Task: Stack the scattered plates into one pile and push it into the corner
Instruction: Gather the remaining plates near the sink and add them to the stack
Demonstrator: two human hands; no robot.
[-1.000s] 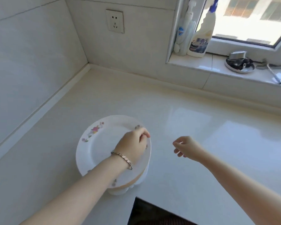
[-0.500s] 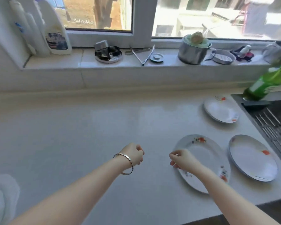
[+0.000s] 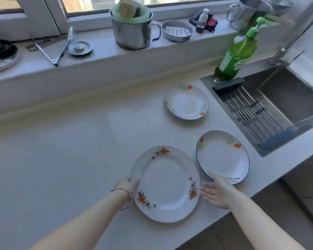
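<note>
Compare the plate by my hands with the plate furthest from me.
The near plate has orange flower clusters and no edge line; the far plate has a thin dark edge line. The left hand holds the near plate's rim; nothing touches the far plate. Both are white, empty and face up.

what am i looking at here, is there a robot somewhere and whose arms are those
No robot here: those are a person's two bare arms. Every picture comes from one wide-angle camera worn on the person's head, looking down at a kitchen counter beside a sink. Three plates lie on it: a large flowered plate nearest, a dark-rimmed plate to its right, and a far plate nearer the window. The left hand grips the flowered plate's left rim. The right hand is open beside the right rim, holding nothing.
</note>
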